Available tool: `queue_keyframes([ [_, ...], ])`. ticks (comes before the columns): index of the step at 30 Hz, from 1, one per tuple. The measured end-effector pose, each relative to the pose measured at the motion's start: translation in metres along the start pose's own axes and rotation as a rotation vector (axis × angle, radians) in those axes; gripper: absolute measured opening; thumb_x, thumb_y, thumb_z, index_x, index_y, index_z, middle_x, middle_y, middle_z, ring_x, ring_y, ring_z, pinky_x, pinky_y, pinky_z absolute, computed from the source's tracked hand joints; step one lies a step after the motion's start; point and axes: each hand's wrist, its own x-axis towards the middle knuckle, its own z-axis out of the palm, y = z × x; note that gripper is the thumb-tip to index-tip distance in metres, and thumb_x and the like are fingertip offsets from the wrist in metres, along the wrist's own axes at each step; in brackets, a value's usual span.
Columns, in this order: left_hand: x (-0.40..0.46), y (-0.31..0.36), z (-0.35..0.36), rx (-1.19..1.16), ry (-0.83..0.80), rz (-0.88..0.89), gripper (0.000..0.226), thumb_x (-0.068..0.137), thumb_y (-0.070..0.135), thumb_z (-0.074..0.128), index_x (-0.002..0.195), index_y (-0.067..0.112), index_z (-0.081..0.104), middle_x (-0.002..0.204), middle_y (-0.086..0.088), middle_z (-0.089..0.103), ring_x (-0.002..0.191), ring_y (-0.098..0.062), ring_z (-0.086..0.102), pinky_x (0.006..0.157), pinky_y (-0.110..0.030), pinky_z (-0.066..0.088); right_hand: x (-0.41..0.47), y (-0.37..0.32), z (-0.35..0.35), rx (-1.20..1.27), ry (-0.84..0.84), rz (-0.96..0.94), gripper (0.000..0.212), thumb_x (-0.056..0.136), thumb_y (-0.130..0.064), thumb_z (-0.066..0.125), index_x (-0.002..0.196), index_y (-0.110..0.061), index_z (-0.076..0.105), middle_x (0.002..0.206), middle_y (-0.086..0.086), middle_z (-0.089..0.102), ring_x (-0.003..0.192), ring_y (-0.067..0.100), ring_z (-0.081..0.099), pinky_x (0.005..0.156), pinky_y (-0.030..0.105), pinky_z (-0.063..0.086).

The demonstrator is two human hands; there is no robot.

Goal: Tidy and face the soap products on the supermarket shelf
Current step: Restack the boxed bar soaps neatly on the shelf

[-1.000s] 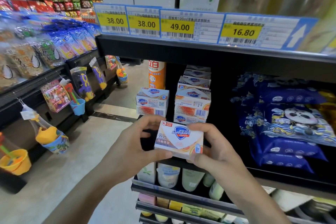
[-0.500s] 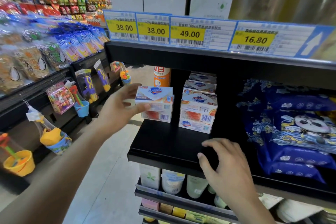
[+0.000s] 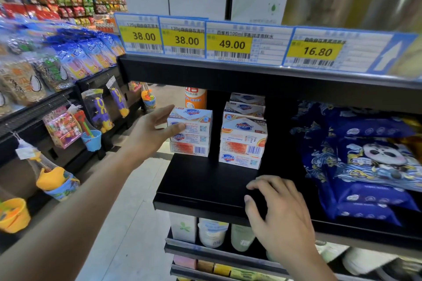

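Since half a second ago little has shifted — the left hand [image 3: 149, 136] stays at the left stack of white cardboard soap boxes [image 3: 190, 134], thumb touching the top box's front, fingers extended behind it. Right hand [image 3: 277, 206] rests loosely spread on the black metal shelf [image 3: 201, 187] edge, holding nothing. One sideways nudge could topple that stack — or skew the taller neighbouring stack of soap boxes [image 3: 243, 134].

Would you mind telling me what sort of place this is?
Most likely a supermarket aisle: yellow price tags along the shelf edge, stacked soap boxes on the black shelf, and hanging toys opposite.
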Motion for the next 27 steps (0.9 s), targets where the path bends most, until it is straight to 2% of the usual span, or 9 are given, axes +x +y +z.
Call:
queue_keyframes([
  [6, -0.004, -0.003, 0.005, -0.017, -0.008, -0.028, 0.090, 0.077, 0.047, 0.083, 0.157, 0.030, 0.045, 0.146, 0.014, 0.062, 0.137, -0.004, 0.054, 0.118, -0.047, 0.045, 0.000, -0.002, -0.001, 0.001, 0.003, 0.004, 0.026, 0.090, -0.051, 0.051, 0.107, -0.038, 0.066, 0.113, -0.024, 0.057, 0.106, 0.010, 0.052, 0.085, 0.034, 0.047],
  [9, -0.019, 0.000, 0.009, 0.014, 0.100, -0.002, 0.088, 0.081, 0.045, 0.082, 0.158, 0.030, 0.042, 0.155, 0.014, 0.052, 0.140, -0.005, 0.049, 0.118, -0.041, 0.043, 0.000, -0.002, -0.003, 0.034, -0.009, 0.005, 0.029, 0.089, -0.053, 0.051, 0.108, -0.038, 0.066, 0.114, -0.025, 0.057, 0.108, 0.009, 0.053, 0.088, 0.035, 0.049],
  [11, -0.038, 0.002, 0.014, 0.114, 0.270, 0.093, 0.069, 0.088, 0.040, 0.080, 0.150, 0.029, 0.051, 0.148, 0.014, 0.056, 0.135, -0.005, 0.052, 0.113, -0.038, 0.046, 0.001, -0.002, -0.004, 0.157, 0.020, 0.041, 0.029, 0.088, -0.054, 0.053, 0.111, -0.039, 0.064, 0.116, -0.027, 0.056, 0.110, 0.007, 0.053, 0.092, 0.036, 0.050],
  [13, -0.064, 0.002, 0.023, 0.240, 0.358, 0.211, 0.045, 0.093, 0.032, 0.076, 0.134, 0.036, 0.058, 0.131, 0.025, 0.060, 0.124, 0.001, 0.056, 0.106, -0.028, 0.048, 0.005, -0.001, -0.006, 0.352, 0.096, 0.114, 0.028, 0.088, -0.050, 0.061, 0.114, -0.041, 0.063, 0.119, -0.029, 0.053, 0.116, 0.004, 0.052, 0.098, 0.037, 0.049],
  [15, -0.090, 0.004, 0.038, 0.391, 0.302, 0.286, 0.037, 0.092, 0.031, 0.071, 0.123, 0.047, 0.059, 0.115, 0.036, 0.059, 0.114, 0.010, 0.055, 0.096, -0.007, 0.041, 0.015, 0.000, -0.010, 0.457, 0.169, 0.158, 0.034, 0.087, -0.040, 0.071, 0.120, -0.040, 0.061, 0.123, -0.026, 0.050, 0.120, 0.006, 0.052, 0.103, 0.040, 0.048],
  [16, -0.100, 0.004, 0.046, 0.456, 0.250, 0.314, 0.033, 0.092, 0.030, 0.070, 0.120, 0.045, 0.061, 0.112, 0.036, 0.059, 0.114, 0.010, 0.054, 0.094, -0.004, 0.038, 0.022, 0.001, -0.013, 0.461, 0.185, 0.156, 0.041, 0.086, -0.037, 0.075, 0.124, -0.040, 0.059, 0.125, -0.023, 0.048, 0.121, 0.006, 0.051, 0.105, 0.041, 0.048],
  [19, -0.115, -0.005, 0.069, 0.541, 0.097, 0.366, 0.029, 0.092, 0.022, 0.073, 0.119, 0.030, 0.069, 0.118, 0.019, 0.063, 0.115, -0.008, 0.056, 0.099, -0.024, 0.044, 0.052, 0.000, -0.024, 0.452, 0.140, 0.144, 0.063, 0.084, -0.037, 0.080, 0.137, -0.045, 0.048, 0.131, -0.017, 0.041, 0.125, 0.006, 0.047, 0.106, 0.035, 0.046],
  [23, -0.121, -0.024, 0.089, 0.746, 0.039, 0.322, 0.029, 0.097, 0.043, 0.060, 0.125, 0.036, 0.066, 0.130, 0.018, 0.061, 0.122, -0.010, 0.053, 0.103, -0.030, 0.044, 0.093, -0.002, -0.032, 0.373, 0.026, 0.115, 0.082, 0.082, -0.037, 0.084, 0.152, -0.041, 0.042, 0.155, -0.002, 0.037, 0.145, 0.015, 0.034, 0.119, 0.033, 0.034],
  [27, -0.123, -0.033, 0.094, 0.841, 0.090, 0.369, 0.035, 0.097, 0.048, 0.043, 0.121, 0.037, 0.066, 0.129, 0.018, 0.063, 0.118, -0.011, 0.057, 0.096, -0.031, 0.047, 0.109, -0.004, -0.027, 0.378, -0.034, 0.092, 0.073, 0.087, -0.031, 0.081, 0.151, -0.039, 0.048, 0.157, -0.004, 0.041, 0.142, 0.013, 0.042, 0.118, 0.029, 0.037],
])
